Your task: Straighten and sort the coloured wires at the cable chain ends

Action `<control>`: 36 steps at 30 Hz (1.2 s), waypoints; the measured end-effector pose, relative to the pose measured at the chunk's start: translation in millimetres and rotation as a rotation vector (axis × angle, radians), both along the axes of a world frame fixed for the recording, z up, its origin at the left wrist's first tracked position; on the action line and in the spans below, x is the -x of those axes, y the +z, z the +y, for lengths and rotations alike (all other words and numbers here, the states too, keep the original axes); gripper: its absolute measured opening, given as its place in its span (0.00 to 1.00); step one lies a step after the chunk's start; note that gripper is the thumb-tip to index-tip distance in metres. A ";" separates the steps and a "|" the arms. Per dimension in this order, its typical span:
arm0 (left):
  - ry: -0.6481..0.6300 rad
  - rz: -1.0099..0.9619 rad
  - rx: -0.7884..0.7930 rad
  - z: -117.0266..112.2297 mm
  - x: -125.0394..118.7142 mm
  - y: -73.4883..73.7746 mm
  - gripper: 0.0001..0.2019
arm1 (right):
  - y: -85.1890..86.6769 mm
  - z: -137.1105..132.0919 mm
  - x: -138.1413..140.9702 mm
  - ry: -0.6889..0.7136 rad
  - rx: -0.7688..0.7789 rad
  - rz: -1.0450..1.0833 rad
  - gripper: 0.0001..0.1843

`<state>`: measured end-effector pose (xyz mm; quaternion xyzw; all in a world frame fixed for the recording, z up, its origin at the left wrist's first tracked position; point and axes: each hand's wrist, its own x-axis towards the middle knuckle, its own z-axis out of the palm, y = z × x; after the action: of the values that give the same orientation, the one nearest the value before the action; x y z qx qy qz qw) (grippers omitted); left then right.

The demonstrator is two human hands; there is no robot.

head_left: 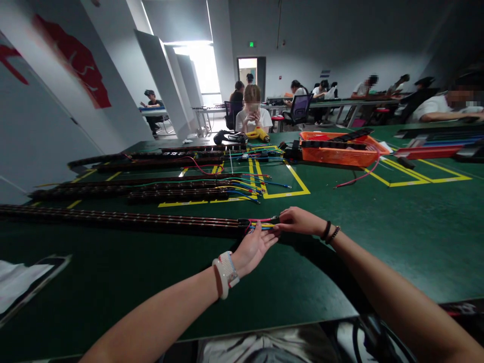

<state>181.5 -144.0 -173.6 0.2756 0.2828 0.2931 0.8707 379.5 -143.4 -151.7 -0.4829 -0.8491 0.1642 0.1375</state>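
A long dark cable chain (151, 220), with several brown strands along it, lies across the near part of the green table. Coloured wires (264, 226), red, yellow and blue, come out of its right end. My left hand (254, 247) is turned palm up at these wires, its thumb raised against them and its fingers stretched beneath. On the right, my right hand (300, 222) pinches the wire ends with its fingertips. The two hands nearly meet, and the very tips of some wires are hidden by the right fingers.
More cable chains (181, 189) with loose wires lie beyond, across yellow tape marks (302, 192). Farther back are an orange basket (333, 156) and a yellow heat gun (258, 134). A person (260, 120) sits opposite. Papers (22, 280) lie at left.
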 end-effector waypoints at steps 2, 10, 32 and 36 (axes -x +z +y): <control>0.004 0.006 -0.003 0.2 -0.5 1.1 0.21 | -3.2 0.7 1.5 -0.060 0.009 0.019 0.26; 0.007 0.007 -0.028 -1.3 0.2 1.6 0.21 | -11.7 3.1 5.6 -0.318 0.054 0.040 0.28; -0.013 -0.007 -0.049 -3.4 1.7 3.2 0.23 | 16.5 -12.4 9.9 -0.256 0.252 0.091 0.31; -0.006 0.020 -0.032 -3.8 2.1 3.0 0.23 | 13.6 -12.3 10.8 -0.244 0.219 0.094 0.28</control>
<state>179.4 -147.7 -170.7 0.2933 0.2859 0.2921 0.8642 368.7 -155.7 -138.2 -0.5862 -0.7539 0.2601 0.1426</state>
